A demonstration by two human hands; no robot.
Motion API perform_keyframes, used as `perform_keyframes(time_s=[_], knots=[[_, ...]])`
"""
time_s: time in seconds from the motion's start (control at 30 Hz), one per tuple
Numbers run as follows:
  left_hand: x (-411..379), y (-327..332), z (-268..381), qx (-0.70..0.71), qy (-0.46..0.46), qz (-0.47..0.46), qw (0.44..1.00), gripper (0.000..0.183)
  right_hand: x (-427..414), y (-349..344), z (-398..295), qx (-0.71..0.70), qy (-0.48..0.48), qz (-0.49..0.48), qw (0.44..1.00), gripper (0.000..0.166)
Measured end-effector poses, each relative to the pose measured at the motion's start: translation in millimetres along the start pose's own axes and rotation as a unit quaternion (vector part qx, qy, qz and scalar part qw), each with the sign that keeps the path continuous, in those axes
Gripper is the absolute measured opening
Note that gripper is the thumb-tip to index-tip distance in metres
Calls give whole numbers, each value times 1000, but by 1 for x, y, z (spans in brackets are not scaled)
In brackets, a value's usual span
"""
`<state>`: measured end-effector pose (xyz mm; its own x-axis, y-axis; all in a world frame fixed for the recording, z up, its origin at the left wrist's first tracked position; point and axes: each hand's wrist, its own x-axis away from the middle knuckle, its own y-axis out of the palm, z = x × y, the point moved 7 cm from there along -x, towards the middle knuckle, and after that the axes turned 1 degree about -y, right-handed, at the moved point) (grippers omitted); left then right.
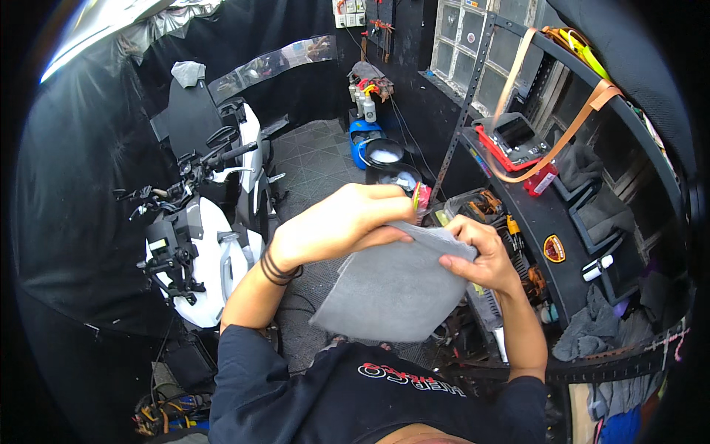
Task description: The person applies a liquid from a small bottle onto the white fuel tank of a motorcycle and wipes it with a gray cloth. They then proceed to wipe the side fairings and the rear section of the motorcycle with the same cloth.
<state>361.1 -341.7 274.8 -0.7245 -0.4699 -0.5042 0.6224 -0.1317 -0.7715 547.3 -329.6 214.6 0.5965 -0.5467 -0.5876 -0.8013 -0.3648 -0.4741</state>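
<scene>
A grey cloth (394, 288) hangs folded in front of my chest, its upper edge pinched between both hands. My left hand (360, 216) grips the top edge near the middle, thumb on the near face and fingers curled behind. At the upper right corner, my right hand (480, 252) holds the cloth between thumb and fingers. The lower part drapes freely and hides some of the floor. Two dark bands (277, 269) circle my left wrist.
A white and black motor scooter (205, 266) stands at left. On the right, a black metal shelf (546, 222) carries a red-edged tool case (513, 144), folded grey cloths (602, 222) and a crumpled cloth (588, 327). Spray bottles (369, 105) and black buckets (384, 152) stand at the back.
</scene>
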Motion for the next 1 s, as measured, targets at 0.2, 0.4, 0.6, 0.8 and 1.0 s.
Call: perform_keyframes(time_s=[0.2, 0.4, 0.6, 0.8, 1.0], knots=[[67, -50, -18, 45, -37, 26, 998, 25, -63, 51, -35, 18, -84, -37, 996, 25], [108, -87, -37, 74, -30, -17, 997, 21, -91, 94, -55, 173, -31, -167, 970, 24], [147, -105, -61, 57, -67, 14, 996, 27, -92, 117, -32, 262, -4, -193, 946, 36], [164, -128, -71, 60, -52, -2, 997, 22, -79, 99, -23, 165, 63, -132, 975, 35], [136, -157, -123, -16, -102, 8, 995, 28, -114, 75, -26, 235, 103, -66, 964, 22]])
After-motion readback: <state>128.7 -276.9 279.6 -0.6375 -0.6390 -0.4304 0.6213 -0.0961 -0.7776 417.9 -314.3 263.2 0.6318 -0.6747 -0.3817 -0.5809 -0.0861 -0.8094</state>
